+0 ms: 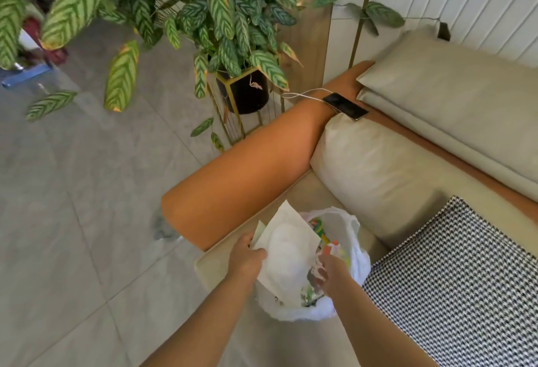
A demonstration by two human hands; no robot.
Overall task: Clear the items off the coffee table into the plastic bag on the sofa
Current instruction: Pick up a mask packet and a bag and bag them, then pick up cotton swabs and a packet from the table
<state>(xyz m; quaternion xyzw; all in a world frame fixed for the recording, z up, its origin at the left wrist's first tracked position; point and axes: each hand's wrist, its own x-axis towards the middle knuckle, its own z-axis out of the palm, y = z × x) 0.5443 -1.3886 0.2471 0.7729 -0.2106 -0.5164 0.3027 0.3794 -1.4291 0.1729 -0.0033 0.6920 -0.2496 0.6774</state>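
Observation:
A white plastic bag (356,256) sits open on the sofa seat (375,180) beside the orange armrest. Colourful wrappers (318,228) and other rubbish lie inside it. My left hand (247,256) grips a white paper sheet (286,250), with a greenish piece behind it, held tilted over the bag's mouth. My right hand (332,272) reaches into the bag, fingers pinched at its contents or inner edge; what it holds is unclear. The coffee table is out of view.
An orange armrest (247,174) runs left of the bag. A phone (345,106) with a white cable lies on its far end. A houndstooth cushion (454,273) lies to the right, beige pillows (454,87) behind. A potted plant (244,87) stands on the grey tile floor.

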